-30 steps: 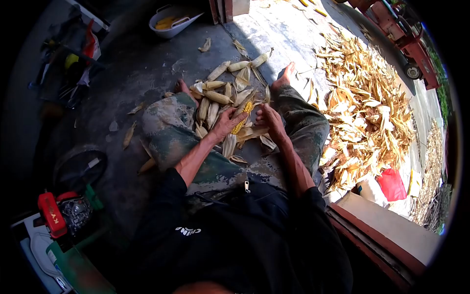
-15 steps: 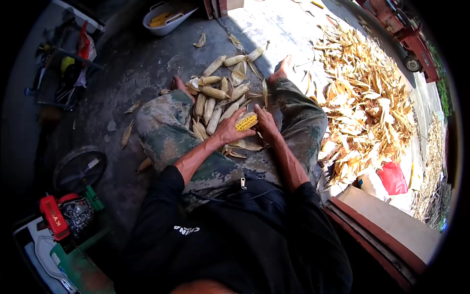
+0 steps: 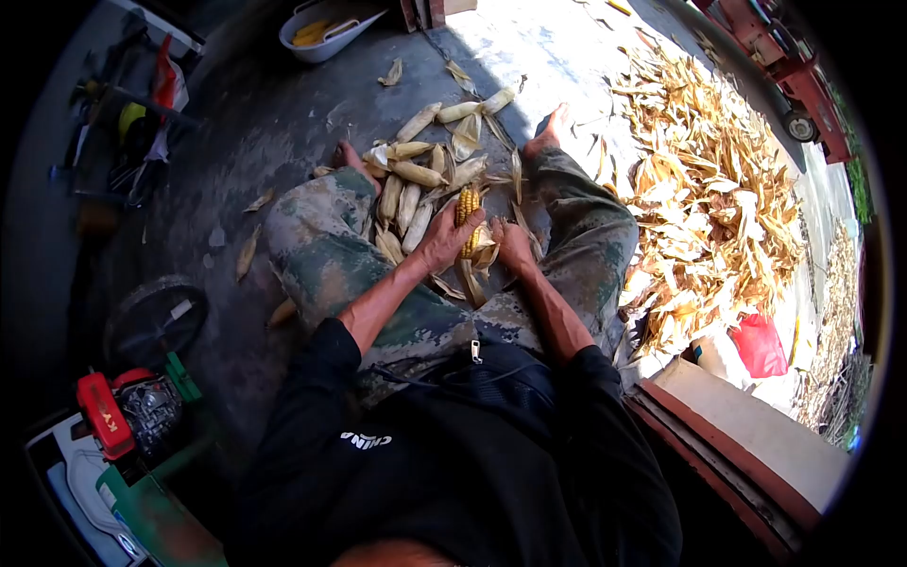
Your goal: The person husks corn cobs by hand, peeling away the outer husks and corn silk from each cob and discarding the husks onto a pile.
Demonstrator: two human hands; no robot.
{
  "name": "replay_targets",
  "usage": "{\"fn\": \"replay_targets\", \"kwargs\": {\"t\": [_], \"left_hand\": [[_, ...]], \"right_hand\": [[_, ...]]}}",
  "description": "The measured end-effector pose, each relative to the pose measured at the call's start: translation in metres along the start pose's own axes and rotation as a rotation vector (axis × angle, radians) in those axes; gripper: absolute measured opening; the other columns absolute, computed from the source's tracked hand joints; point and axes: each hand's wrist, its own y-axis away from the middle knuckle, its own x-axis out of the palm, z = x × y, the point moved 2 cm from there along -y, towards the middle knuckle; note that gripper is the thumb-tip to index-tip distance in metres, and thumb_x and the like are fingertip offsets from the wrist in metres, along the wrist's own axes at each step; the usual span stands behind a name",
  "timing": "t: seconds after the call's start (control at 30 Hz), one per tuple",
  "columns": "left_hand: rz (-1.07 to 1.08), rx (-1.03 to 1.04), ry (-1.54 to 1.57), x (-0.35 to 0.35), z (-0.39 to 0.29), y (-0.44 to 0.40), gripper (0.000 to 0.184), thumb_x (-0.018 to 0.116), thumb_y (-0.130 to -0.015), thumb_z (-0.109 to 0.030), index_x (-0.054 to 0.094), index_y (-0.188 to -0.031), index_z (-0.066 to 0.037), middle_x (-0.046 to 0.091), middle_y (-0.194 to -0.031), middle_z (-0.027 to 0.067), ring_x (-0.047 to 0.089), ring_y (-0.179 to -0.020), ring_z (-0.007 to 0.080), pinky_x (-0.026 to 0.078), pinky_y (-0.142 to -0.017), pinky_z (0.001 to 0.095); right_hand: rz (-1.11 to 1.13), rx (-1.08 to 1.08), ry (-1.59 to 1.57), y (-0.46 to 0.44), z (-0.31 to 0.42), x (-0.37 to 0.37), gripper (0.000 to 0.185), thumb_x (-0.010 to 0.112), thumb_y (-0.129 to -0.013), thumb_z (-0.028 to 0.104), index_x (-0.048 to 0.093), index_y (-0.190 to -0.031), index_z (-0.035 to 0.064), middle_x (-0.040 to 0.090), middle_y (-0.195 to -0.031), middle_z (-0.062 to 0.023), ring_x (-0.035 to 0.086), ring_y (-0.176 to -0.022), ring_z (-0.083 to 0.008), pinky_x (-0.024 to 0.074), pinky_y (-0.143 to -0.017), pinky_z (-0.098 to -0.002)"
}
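Between my legs, my left hand (image 3: 442, 242) is wrapped round an ear of corn (image 3: 468, 206) that stands nearly upright, its yellow kernels bare. Pale husk leaves (image 3: 483, 253) hang from its lower end. Close by on the right, my right hand (image 3: 513, 246) has its fingers closed at the edge of those husk leaves. Several unshelled ears in pale husks (image 3: 416, 174) lie in a loose pile on the floor just beyond my hands.
A large heap of dry husks (image 3: 709, 208) lies in sunlight at right. A pale basin (image 3: 331, 47) with yellow ears stands at the top. A red engine (image 3: 106, 416) on a green machine is at lower left, below a dark wheel (image 3: 156, 326).
The ear has turned from lying slanted to nearly upright in my left hand. Its husk now hangs down below, and my right hand has moved slightly lower beside it.
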Motion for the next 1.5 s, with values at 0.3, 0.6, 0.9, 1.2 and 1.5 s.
{"fn": "replay_targets", "kwargs": {"t": [0.3, 0.6, 0.9, 1.2, 1.5], "left_hand": [[-0.145, 0.07, 0.416, -0.052, -0.032, -0.016, 0.038, 0.057, -0.097, -0.042, 0.058, -0.09, -0.005, 0.063, -0.077, 0.0039, 0.062, -0.07, 0.0126, 0.049, -0.065, 0.027], [0.042, -0.146, 0.687, -0.027, 0.007, -0.018, 0.038, 0.067, -0.092, -0.037, 0.053, -0.108, -0.005, 0.062, -0.087, 0.0049, 0.064, -0.083, 0.0128, 0.051, -0.072, 0.0249], [0.064, -0.22, 0.588, -0.014, 0.01, -0.01, 0.034, 0.065, -0.093, -0.037, 0.054, -0.103, -0.007, 0.06, -0.084, 0.0013, 0.06, -0.074, 0.0099, 0.051, -0.067, 0.0251], [-0.005, -0.197, 0.574, -0.008, 0.011, -0.016, 0.037, 0.069, -0.09, -0.038, 0.055, -0.101, -0.006, 0.059, -0.083, 0.0008, 0.061, -0.074, 0.0106, 0.051, -0.068, 0.0251], [-0.022, -0.207, 0.43, 0.001, 0.032, -0.011, 0.06, 0.073, -0.086, -0.022, 0.037, -0.131, -0.004, 0.056, -0.085, 0.0041, 0.059, -0.068, 0.0124, 0.053, -0.059, 0.0274]], "right_hand": [[-0.025, 0.023, 0.006, 0.001, -0.005, 0.004, 0.042, 0.059, -0.086, 0.034, 0.068, -0.092, -0.0068, 0.067, -0.093, -0.027, 0.066, -0.088, -0.0396, 0.0516, -0.075, -0.0452], [0.56, -0.307, -1.002, 0.031, 0.089, -0.051, 0.054, 0.063, -0.093, 0.026, 0.045, -0.137, 0.0009, 0.055, -0.127, -0.0071, 0.055, -0.112, -0.0154, 0.0437, -0.096, -0.0283], [0.76, -0.149, -0.813, 0.051, 0.083, 0.005, 0.044, 0.068, -0.088, 0.025, 0.055, -0.124, 0.0017, 0.062, -0.109, -0.0042, 0.058, -0.094, -0.0147, 0.0471, -0.084, -0.0291], [0.636, -0.166, -1.054, 0.045, 0.062, 0.04, 0.031, 0.064, -0.091, 0.025, 0.06, -0.111, 0.0001, 0.061, -0.099, -0.0014, 0.058, -0.087, -0.0097, 0.0476, -0.074, -0.024], [0.513, -0.103, -0.712, 0.05, 0.075, 0.029, 0.03, 0.064, -0.085, 0.029, 0.064, -0.099, 0.0023, 0.062, -0.087, -0.0036, 0.057, -0.077, -0.0136, 0.0451, -0.067, -0.0266]]}}
